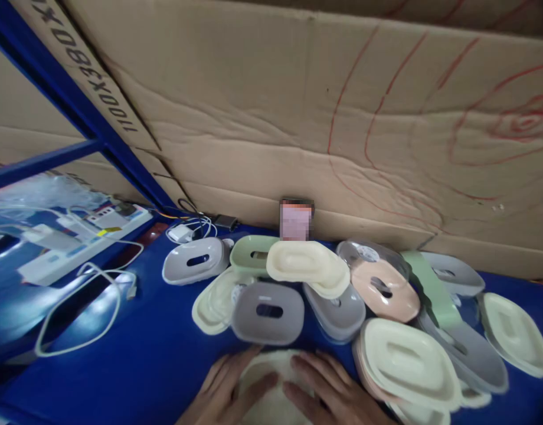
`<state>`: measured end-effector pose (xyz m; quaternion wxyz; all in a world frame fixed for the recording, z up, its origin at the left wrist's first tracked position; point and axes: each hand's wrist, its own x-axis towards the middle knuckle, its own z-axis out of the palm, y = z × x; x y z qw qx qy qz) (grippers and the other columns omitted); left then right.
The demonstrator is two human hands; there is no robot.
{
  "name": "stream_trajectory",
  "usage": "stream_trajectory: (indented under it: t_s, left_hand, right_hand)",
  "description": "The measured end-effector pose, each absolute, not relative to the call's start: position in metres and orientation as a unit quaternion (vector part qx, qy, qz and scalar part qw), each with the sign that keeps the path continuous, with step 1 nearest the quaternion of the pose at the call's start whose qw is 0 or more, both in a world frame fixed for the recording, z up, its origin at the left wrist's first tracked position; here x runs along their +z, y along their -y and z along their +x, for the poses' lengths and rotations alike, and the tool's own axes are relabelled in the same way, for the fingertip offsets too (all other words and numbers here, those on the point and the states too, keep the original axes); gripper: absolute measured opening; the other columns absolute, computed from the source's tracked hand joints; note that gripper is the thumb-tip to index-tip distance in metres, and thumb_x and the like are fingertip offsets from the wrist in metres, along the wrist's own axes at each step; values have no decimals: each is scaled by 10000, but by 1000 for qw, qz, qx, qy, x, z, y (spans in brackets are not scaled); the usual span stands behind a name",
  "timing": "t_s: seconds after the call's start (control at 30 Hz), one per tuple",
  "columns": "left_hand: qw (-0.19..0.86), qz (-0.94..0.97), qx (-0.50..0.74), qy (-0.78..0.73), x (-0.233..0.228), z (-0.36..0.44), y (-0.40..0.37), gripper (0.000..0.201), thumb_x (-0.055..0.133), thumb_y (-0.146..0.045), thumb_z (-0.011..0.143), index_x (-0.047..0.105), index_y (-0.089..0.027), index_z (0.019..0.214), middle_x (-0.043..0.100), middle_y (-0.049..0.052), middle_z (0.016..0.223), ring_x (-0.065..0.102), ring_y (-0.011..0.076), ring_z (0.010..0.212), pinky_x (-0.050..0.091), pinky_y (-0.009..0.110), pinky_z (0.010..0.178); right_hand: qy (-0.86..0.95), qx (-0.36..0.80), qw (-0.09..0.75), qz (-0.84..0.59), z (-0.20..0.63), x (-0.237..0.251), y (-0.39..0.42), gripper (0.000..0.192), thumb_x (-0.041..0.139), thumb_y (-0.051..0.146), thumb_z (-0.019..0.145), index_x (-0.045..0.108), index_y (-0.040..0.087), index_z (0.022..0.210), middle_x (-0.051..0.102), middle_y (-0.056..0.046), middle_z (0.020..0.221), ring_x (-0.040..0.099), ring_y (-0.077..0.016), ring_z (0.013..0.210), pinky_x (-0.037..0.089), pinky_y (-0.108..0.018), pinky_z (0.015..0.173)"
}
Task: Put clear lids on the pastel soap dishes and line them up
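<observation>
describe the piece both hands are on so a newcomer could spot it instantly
Start at the blue table and go to its near edge, bottom centre. There the left hand and right hand press on a cream oval piece. It alone lies apart from the pile, just in front of the grey slotted lid.

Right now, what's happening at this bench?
A person has both bare hands on a cream oval plastic piece at the near edge of a blue table. The left hand grips its left side, the right hand rests on its right side. Behind it lies a loose pile of similar oval shells in grey, cream, pink and green. A power strip and white cable sit to the left, a cardboard wall behind.
</observation>
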<state>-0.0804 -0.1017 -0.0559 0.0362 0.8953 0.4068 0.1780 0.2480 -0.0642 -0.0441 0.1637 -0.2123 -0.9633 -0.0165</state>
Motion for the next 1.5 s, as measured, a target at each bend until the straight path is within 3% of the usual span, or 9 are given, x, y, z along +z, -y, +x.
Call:
stream_trajectory:
  t_s: [0.1, 0.23, 0.43, 0.63, 0.8, 1.03, 1.13, 1.3, 1.5]
  left_hand:
    - [61, 870, 173, -457, -38, -69, 106, 798, 873, -393, 871, 540, -329, 1593, 510, 135, 1658, 594, 363, 1418, 614, 458, 1086]
    - [73, 862, 196, -461, -24, -58, 109, 712, 861, -412, 892, 579, -309, 1538, 553, 159, 1602, 609, 393, 1401, 609, 557, 1086]
    - [73, 856, 218, -463, -23, -58, 108, 619, 837, -443, 921, 628, -276, 1479, 562, 174, 1591, 607, 393, 1407, 580, 564, 1120]
    - [73, 856, 212, -466, -25, -57, 110, 619, 849, -430, 911, 634, -282, 1472, 545, 170, 1606, 592, 394, 1418, 566, 563, 1134]
    - [86, 854, 196, -474, -20, -56, 109, 622, 852, -410, 910, 625, -308, 1480, 528, 148, 1630, 588, 394, 1417, 567, 569, 1128]
    - [102, 854, 187, -475, -17, -56, 108, 595, 812, -449, 949, 618, -310, 1495, 521, 147, 1638, 581, 394, 1422, 559, 566, 1132]
    - [109, 854, 184, -474, -18, -56, 108, 617, 804, -460, 962, 590, -313, 1521, 506, 145, 1649, 563, 394, 1439, 551, 572, 1141]
    - [116, 857, 194, -463, -21, -58, 112, 596, 781, -443, 986, 573, -321, 1531, 470, 126, 1677, 530, 383, 1465, 526, 578, 1171]
    - [129, 858, 193, -458, -16, -57, 115, 546, 787, -381, 977, 606, -317, 1488, 493, 109, 1652, 527, 366, 1449, 519, 562, 1171]
  right_hand:
    - [954, 95, 117, -259, 248, -23, 68, 681, 659, 418, 1057, 437, 211, 1667, 434, -135, 1733, 412, -308, 1606, 471, -497, 1267]
    - [943, 145, 103, -281, 244, -20, 72, 684, 656, 334, 1042, 413, 222, 1672, 390, -145, 1756, 359, -329, 1631, 425, -580, 1287]
    - [951, 11, 145, -271, 241, -20, 78, 641, 626, 343, 1066, 438, 176, 1655, 419, -177, 1733, 446, -350, 1577, 485, -574, 1230]
    - [935, -148, 205, -250, 276, -1, 99, 448, 532, 245, 1096, 600, 198, 1536, 591, -80, 1622, 584, -272, 1439, 439, -479, 1226]
    - [907, -146, 271, -288, 308, 3, 97, 342, 540, 164, 1080, 714, 191, 1373, 749, -73, 1405, 675, -242, 1288, 438, -438, 1183]
    - [878, -72, 343, -328, 331, 10, 82, 350, 650, 136, 1023, 683, 192, 1368, 765, -109, 1300, 682, -253, 1253, 492, -426, 1099]
    - [866, -91, 319, -373, 351, 11, 82, 347, 631, 189, 1051, 668, 237, 1393, 750, -105, 1330, 673, -272, 1260, 479, -440, 1073]
    - [843, -101, 214, -484, 380, 5, 95, 503, 500, 480, 1121, 545, 276, 1579, 566, -122, 1621, 546, -386, 1455, 423, -555, 1117]
    - [841, -58, 226, -488, 398, -18, 108, 516, 547, 431, 1112, 500, 351, 1620, 628, -57, 1567, 569, -329, 1465, 463, -520, 1161]
